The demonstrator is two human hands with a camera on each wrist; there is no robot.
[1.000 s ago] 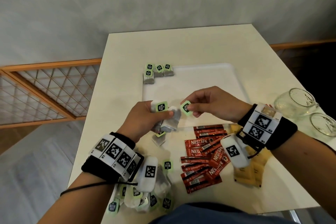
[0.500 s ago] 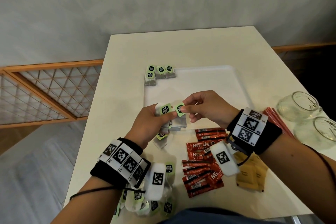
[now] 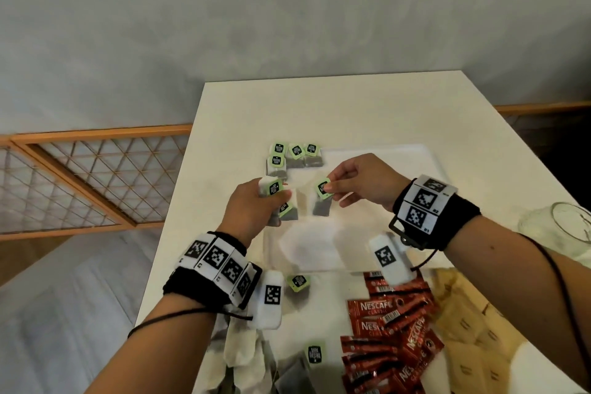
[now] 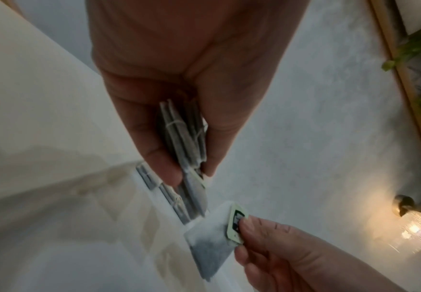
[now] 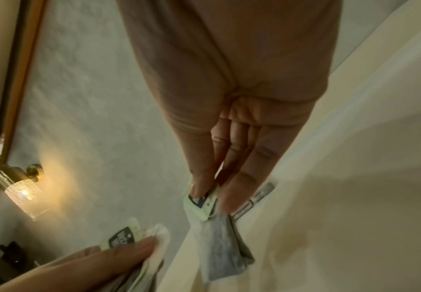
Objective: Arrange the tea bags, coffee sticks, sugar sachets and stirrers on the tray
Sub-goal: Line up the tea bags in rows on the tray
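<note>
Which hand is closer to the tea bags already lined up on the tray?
Left. The left hand sits just below the tea bags; the right hand is farther right.

Half a second ago the two hands met over the near part of the tray. Now the right hand (image 3: 355, 184) has drawn away to the right of the left hand's fingers (image 3: 271, 201), carrying off a single tea bag (image 3: 321, 201) by its green tag, and it hangs clear of the held stack (image 3: 281, 201). Both hands have moved farther over the tray (image 3: 415, 157).
</note>
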